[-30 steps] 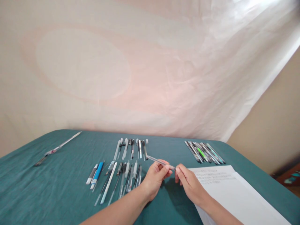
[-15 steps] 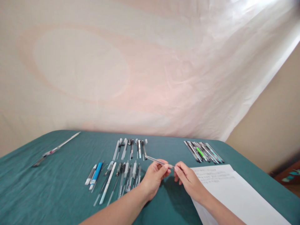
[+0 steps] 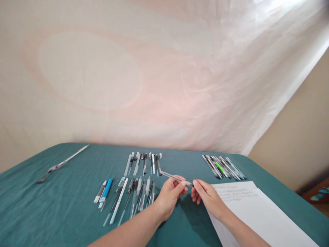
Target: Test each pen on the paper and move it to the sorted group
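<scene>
My left hand (image 3: 172,192) grips a clear pen barrel (image 3: 171,176) between thumb and fingers. The barrel slants down to the right, with its far end close to the row of pen parts. At its dark lower end, my right hand (image 3: 203,192) is closed in a pinch, and those fingertips cover whatever lies between them. Left of my left hand lie several pen barrels, refills and caps (image 3: 138,195). Another row of pen parts (image 3: 142,164) lies behind them.
Several pens (image 3: 223,167), one bright green, lie side by side at the back right. White paper sheets (image 3: 254,212) with writing lie under my right forearm. A blue pen (image 3: 106,192) and a long thin wrapped item (image 3: 64,162) are on the left of the green-covered table (image 3: 51,212).
My right hand has shifted very slightly right, and a bit more of the dark end shows beside its fingertips. My left hand keeps its hold on the barrel.
</scene>
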Demonstrator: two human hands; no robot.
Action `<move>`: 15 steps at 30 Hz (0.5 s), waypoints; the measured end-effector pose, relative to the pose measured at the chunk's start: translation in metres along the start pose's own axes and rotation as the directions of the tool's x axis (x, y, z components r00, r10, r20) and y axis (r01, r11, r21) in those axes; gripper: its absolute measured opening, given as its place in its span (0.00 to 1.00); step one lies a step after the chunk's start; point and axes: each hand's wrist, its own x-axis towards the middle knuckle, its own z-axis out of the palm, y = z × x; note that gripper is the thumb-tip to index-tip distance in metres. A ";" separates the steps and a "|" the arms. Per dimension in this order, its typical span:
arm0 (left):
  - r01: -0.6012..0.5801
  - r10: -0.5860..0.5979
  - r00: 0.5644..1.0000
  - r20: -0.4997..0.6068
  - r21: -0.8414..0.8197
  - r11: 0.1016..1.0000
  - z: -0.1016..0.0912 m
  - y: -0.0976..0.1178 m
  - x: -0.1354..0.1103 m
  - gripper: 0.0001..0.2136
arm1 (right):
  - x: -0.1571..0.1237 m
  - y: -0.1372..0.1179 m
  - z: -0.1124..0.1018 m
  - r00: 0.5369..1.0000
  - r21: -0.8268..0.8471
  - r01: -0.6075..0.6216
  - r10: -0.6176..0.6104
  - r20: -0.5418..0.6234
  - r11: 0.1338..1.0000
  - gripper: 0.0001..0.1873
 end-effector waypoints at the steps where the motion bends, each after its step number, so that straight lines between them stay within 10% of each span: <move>1: 0.001 -0.001 1.000 0.000 0.002 1.000 0.000 0.000 0.000 0.13 | 0.000 0.000 0.000 1.000 0.000 0.005 -0.005 -0.002 1.000 0.21; 15: 0.006 -0.006 1.000 -0.012 -0.005 1.000 0.000 0.000 0.000 0.14 | 0.001 0.002 -0.003 0.999 0.053 0.027 -0.029 0.042 0.998 0.16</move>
